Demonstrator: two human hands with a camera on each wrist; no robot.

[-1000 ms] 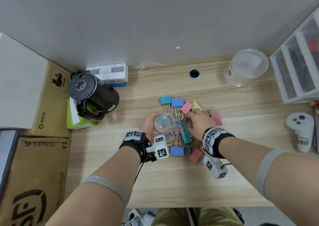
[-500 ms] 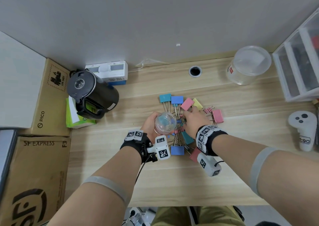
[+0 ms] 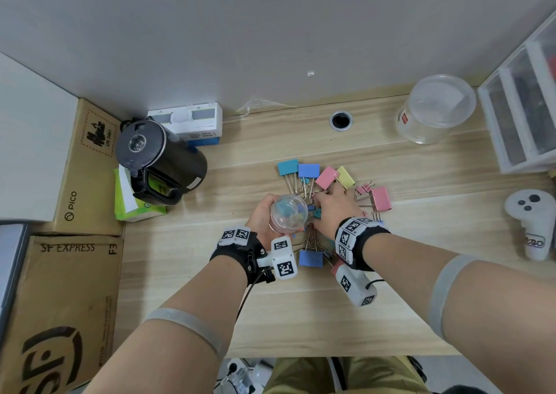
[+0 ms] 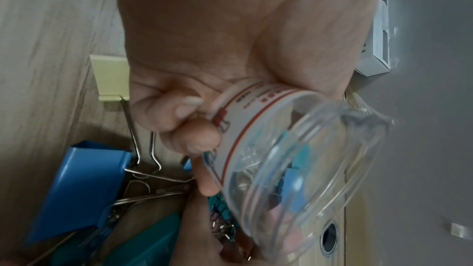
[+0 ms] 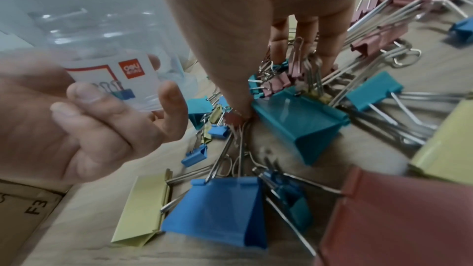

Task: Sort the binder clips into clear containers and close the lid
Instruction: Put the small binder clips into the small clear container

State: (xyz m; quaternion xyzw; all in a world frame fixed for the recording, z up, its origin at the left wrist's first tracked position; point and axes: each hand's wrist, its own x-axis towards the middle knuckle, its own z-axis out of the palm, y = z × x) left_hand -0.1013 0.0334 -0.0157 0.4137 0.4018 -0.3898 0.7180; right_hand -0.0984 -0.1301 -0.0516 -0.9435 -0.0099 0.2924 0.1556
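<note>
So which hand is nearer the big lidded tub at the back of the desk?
Right. The right hand is down in the clip pile, on the tub's side of the desk. The left hand holds the small jar, farther from the tub.

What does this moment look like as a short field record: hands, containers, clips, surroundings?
left hand: grips small clear round plastic container, tilted, lid off, a few small clips inside
right hand: fingers down in pile of coloured metal binder clips; grasp unclear
large clips: blue, teal, pink, yellow, on wooden desk
second container: large clear lidded tub, far right
other: black kettle, white handheld controller
</note>
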